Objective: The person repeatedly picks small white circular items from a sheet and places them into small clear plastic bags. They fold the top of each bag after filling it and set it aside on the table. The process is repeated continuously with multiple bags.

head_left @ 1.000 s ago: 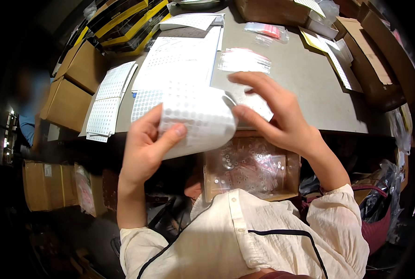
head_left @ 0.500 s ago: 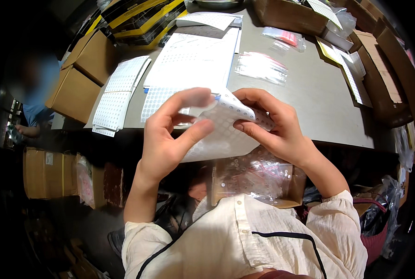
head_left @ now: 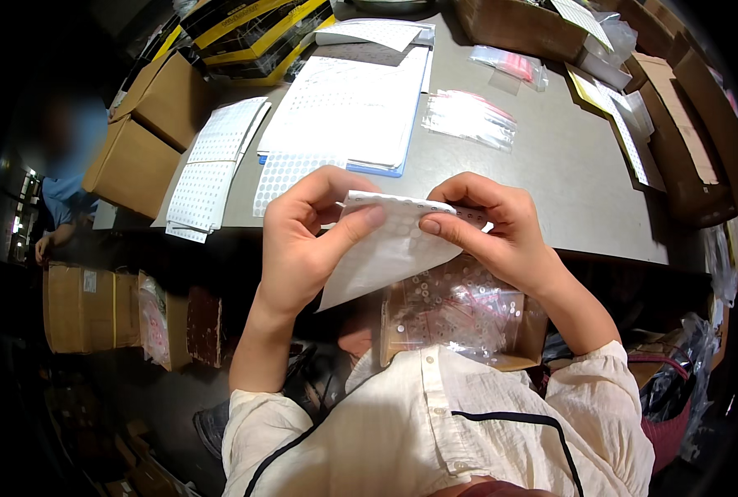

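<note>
A sheet of round stickers (head_left: 385, 253) hangs between my hands, its top edge folded over and its pale back toward me. My left hand (head_left: 315, 224) pinches the sheet's upper left part between thumb and fingers. With thumb and forefinger, my right hand (head_left: 489, 228) grips the folded edge at the right. Below the sheet, an open cardboard box (head_left: 533, 335) on my lap holds clear plastic bags (head_left: 460, 311) with small round pieces in them. Just beyond my left hand, another sheet of round stickers (head_left: 290, 174) lies on the table.
Past my hands, a blue clipboard with papers (head_left: 344, 108) lies on the grey table (head_left: 551, 166). Stacked sticker sheets (head_left: 211, 166) are at left, small zip bags (head_left: 468, 118) at right. Cardboard boxes (head_left: 141, 161) stand at the left edge; a long carton (head_left: 675, 124) is at right. Another person (head_left: 71, 190) is at far left.
My left hand has closed on the sheet's upper edge, where its fingers were apart before. The raised, curled top edge now lies folded and flatter between both hands.
</note>
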